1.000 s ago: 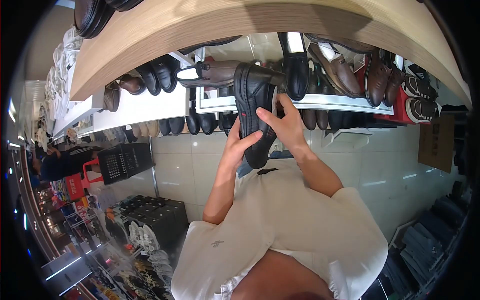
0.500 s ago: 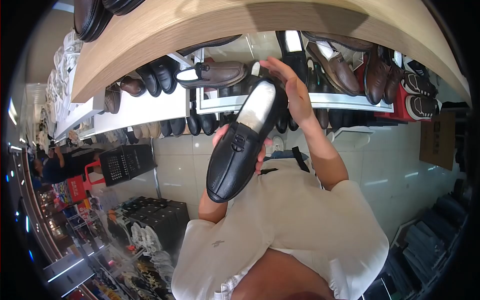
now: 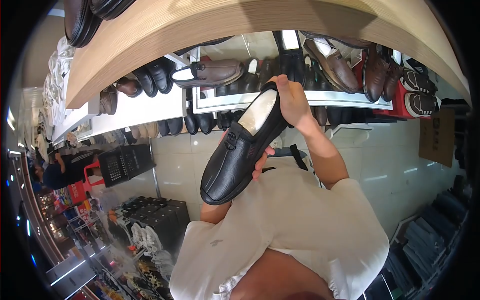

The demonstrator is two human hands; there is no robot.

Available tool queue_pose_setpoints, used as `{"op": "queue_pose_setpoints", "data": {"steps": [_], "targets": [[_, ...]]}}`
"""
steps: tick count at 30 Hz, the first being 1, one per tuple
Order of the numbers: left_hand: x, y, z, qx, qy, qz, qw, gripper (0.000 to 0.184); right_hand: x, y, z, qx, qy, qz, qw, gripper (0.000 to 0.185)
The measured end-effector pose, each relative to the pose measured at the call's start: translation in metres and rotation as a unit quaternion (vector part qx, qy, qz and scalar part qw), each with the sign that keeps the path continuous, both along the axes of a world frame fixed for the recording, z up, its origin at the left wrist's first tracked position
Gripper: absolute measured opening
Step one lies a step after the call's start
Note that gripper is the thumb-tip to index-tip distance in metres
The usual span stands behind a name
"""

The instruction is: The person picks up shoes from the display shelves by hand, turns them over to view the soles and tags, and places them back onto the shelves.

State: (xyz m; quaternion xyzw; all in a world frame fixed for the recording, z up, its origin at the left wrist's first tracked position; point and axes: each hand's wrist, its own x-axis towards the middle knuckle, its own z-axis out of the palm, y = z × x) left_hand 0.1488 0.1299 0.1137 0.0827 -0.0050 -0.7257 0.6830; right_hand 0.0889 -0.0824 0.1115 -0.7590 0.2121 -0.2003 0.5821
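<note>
One black loafer [image 3: 227, 167] is held aslant on the person's side of the white-edged shelf [image 3: 350, 100]: the left hand [image 3: 261, 164] curls its fingers around it from beneath, the right hand [image 3: 295, 106] grips its heel, fingers partly hidden. On that shelf sits a brown loafer [image 3: 217, 73].

Cream short-slv shirt [image 3: 300, 215], sm logo [image 3: 216, 243]

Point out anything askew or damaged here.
The brown slip-on beyond the hands lies crosswise, toe to the picture's right, whereas the black display shoe farther right points toward the person. The held shoe shows no visible damage.
</note>
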Motion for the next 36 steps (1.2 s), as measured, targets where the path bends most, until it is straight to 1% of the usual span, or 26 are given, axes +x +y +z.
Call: {"op": "queue_pose_setpoints", "data": {"steps": [2, 4, 5, 7, 8, 9, 10, 11, 12, 13, 14, 15, 16, 18, 19, 20, 22, 23, 25, 27, 30, 32, 33, 34, 35, 36], "targets": [[0.0, -0.001, -0.002, -0.009, -0.012, 0.005, 1.0, 0.106, 0.001, -0.002, -0.004, 0.019, -0.004, 0.017, 1.0, 0.075], [0.001, -0.003, 0.0, -0.019, -0.028, 0.009, 0.999, 0.105, 0.001, -0.001, -0.003, 0.072, -0.055, 0.044, 0.995, 0.073], [0.005, -0.005, 0.003, -0.016, -0.048, 0.013, 0.999, 0.101, 0.002, 0.0, -0.002, 0.071, -0.056, 0.045, 0.995, 0.073], [0.009, -0.008, 0.01, -0.013, -0.07, 0.02, 0.997, 0.098, 0.003, 0.006, 0.004, 0.057, -0.086, -0.038, 0.994, 0.07], [0.011, -0.01, 0.013, 0.014, -0.093, 0.047, 0.994, 0.089, 0.005, 0.006, 0.002, 0.056, -0.088, -0.034, 0.994, 0.07], [0.014, -0.011, 0.015, 0.042, -0.115, 0.073, 0.99, 0.081, 0.006, 0.008, -0.003, 0.109, -0.096, -0.06, 0.988, 0.068], [0.018, -0.009, 0.012, 0.043, -0.117, 0.076, 0.989, 0.081, 0.005, 0.01, -0.011, 0.163, -0.102, -0.086, 0.978, 0.066], [0.025, -0.006, 0.004, 0.15, -0.151, 0.139, 0.967, 0.072, 0.001, 0.009, -0.021, 0.244, -0.111, -0.049, 0.962, 0.057], [0.032, -0.001, -0.005, 0.256, -0.18, 0.2, 0.928, 0.063, 0.0, 0.014, -0.025, 0.245, -0.112, -0.045, 0.962, 0.057], [0.04, 0.007, -0.019, 0.257, -0.18, 0.204, 0.927, 0.063, -0.003, 0.02, -0.027, 0.33, -0.116, -0.007, 0.937, 0.058], [0.048, 0.016, -0.036, 0.241, -0.192, 0.167, 0.936, 0.061, -0.005, 0.025, -0.031, 0.412, -0.118, 0.028, 0.903, 0.061], [0.051, 0.015, -0.037, 0.224, -0.205, 0.129, 0.944, 0.061, -0.005, 0.029, -0.032, 0.431, -0.115, 0.058, 0.893, 0.071], [0.05, 0.014, -0.037, 0.224, -0.205, 0.128, 0.944, 0.061, -0.004, 0.032, -0.032, 0.43, -0.115, 0.057, 0.893, 0.071], [0.042, 0.01, -0.032, 0.204, -0.274, 0.109, 0.933, 0.067, -0.006, 0.039, -0.025, 0.434, -0.113, 0.115, 0.887, 0.076], [0.039, 0.009, -0.028, 0.192, -0.29, 0.106, 0.932, 0.07, -0.008, 0.039, -0.018, 0.46, -0.094, 0.124, 0.874, 0.079], [0.037, 0.008, -0.022, 0.191, -0.289, 0.105, 0.932, 0.07, -0.009, 0.039, -0.018, 0.459, -0.094, 0.122, 0.875, 0.079], [0.034, 0.004, -0.011, 0.188, -0.341, 0.095, 0.916, 0.072, -0.011, 0.037, -0.019, 0.447, -0.11, 0.145, 0.876, 0.079], [0.033, 0.003, -0.007, 0.187, -0.339, 0.096, 0.917, 0.072, -0.013, 0.035, -0.022, 0.452, -0.109, 0.149, 0.873, 0.08], [0.031, 0.002, -0.002, 0.185, -0.395, 0.082, 0.896, 0.074, -0.015, 0.034, -0.02, 0.451, -0.12, 0.154, 0.871, 0.08], [0.031, 0.003, -0.004, 0.183, -0.39, 0.083, 0.899, 0.075, -0.014, 0.035, -0.017, 0.452, -0.132, 0.162, 0.867, 0.081], [0.033, 0.006, -0.011, 0.198, -0.374, 0.075, 0.903, 0.075, -0.012, 0.04, -0.013, 0.448, -0.142, 0.133, 0.873, 0.083], [0.033, 0.002, -0.011, 0.213, -0.364, 0.066, 0.904, 0.075, -0.01, 0.04, -0.011, 0.456, -0.159, 0.09, 0.871, 0.078], [0.029, -0.007, -0.003, 0.226, -0.424, 0.103, 0.871, 0.075, -0.007, 0.042, -0.013, 0.433, -0.152, 0.043, 0.887, 0.083], [0.027, -0.014, 0.0, 0.238, -0.48, 0.141, 0.832, 0.074, -0.004, 0.043, -0.016, 0.433, -0.151, 0.044, 0.888, 0.083], [0.026, -0.017, -0.002, 0.25, -0.524, 0.151, 0.8, 0.074, -0.002, 0.045, -0.019, 0.386, -0.112, -0.001, 0.916, 0.087], [0.023, -0.022, -0.003, 0.251, -0.524, 0.152, 0.8, 0.074, 0.0, 0.047, -0.021, 0.336, -0.074, -0.045, 0.938, 0.091]]}}
